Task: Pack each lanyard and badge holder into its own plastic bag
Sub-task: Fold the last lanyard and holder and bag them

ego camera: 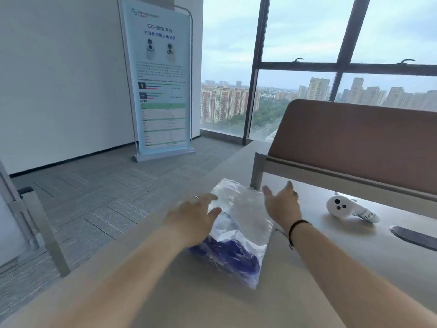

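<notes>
At frame centre we see a crinkled clear plastic bag [241, 223] of blue lanyards [227, 254] on the smooth beige counter [307, 292]. Our left hand [194, 218] rests flat on it, grip spread. Our right hand [281, 204] hovers beside, fingers spread.

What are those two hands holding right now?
Nothing. The left hand lies open on the plastic bag's left edge; the right hand is open beside it.

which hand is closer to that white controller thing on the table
Right. The right hand hovers open just left of the white controller, over the plastic bag's far edge. The left hand lies beyond the bag's other side.
</notes>
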